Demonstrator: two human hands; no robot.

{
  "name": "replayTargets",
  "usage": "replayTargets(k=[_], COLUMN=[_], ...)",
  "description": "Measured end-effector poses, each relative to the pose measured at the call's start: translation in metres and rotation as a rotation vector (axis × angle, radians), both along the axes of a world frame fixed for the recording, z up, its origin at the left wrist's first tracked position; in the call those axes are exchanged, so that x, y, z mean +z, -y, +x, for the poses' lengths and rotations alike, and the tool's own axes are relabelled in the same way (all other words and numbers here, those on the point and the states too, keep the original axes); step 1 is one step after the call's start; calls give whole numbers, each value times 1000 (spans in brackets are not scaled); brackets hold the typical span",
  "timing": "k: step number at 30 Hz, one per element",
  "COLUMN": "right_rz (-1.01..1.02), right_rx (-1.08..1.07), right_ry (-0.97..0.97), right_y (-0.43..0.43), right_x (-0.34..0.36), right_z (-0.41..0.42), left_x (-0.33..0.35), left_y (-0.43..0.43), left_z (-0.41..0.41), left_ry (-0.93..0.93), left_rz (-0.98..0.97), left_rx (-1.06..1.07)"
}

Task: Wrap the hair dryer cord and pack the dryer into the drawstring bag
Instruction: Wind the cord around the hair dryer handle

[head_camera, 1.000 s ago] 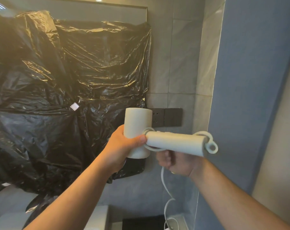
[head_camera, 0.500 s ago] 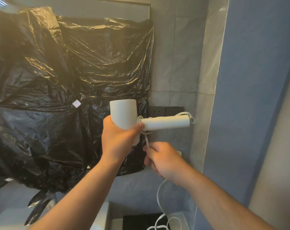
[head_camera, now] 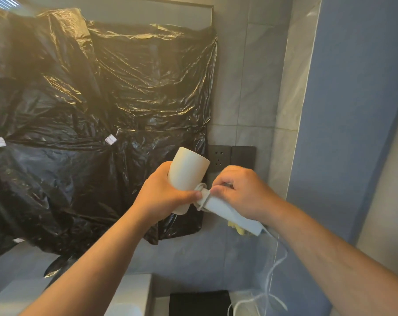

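Left hand (head_camera: 164, 197) wrapped round hair dryer (head_camera: 186, 172) barrel, thumb across its near side, forearm rising from lower left, right hand (head_camera: 241, 192) over dryer handle, fingers (head_camera: 218, 190) curled, pinching cord (head_camera: 200, 186) at handle root, forearm from lower right

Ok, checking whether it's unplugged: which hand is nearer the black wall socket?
Right. The right hand sits just below the wall socket, pinching the cord; the left hand grips the hair dryer barrel, further left.

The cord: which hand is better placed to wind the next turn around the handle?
Right. The right hand pinches the cord on the handle, and the loose cord hangs on that side; the left hand grips the dryer barrel, steadying it.
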State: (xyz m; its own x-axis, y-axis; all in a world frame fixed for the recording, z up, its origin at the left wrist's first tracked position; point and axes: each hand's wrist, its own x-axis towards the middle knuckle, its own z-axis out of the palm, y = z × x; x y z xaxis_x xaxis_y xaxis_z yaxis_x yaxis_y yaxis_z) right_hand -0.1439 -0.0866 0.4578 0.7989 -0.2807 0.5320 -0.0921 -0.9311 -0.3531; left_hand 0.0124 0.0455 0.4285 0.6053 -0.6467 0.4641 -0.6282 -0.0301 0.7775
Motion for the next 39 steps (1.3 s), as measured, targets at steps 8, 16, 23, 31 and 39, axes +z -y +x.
replayTargets(k=[8, 16, 23, 31, 39], right_rz=[467, 613, 841, 844, 786], right_rx=[23, 59, 162, 188, 208], right_ry=[-4, 112, 80, 54, 24], right_y=[2, 10, 8, 14, 12], right_x=[-8, -10, -9, -12, 0], right_z=[2, 5, -2, 0, 4], left_x=[-2, 10, 9, 6, 4], left_y=[-4, -6, -4, -9, -13], left_z=[-13, -36, -24, -19, -18], left_ry=[38, 522, 351, 263, 233], left_rz=[39, 265, 103, 47, -44], left_rx=[-75, 299, 64, -28, -57])
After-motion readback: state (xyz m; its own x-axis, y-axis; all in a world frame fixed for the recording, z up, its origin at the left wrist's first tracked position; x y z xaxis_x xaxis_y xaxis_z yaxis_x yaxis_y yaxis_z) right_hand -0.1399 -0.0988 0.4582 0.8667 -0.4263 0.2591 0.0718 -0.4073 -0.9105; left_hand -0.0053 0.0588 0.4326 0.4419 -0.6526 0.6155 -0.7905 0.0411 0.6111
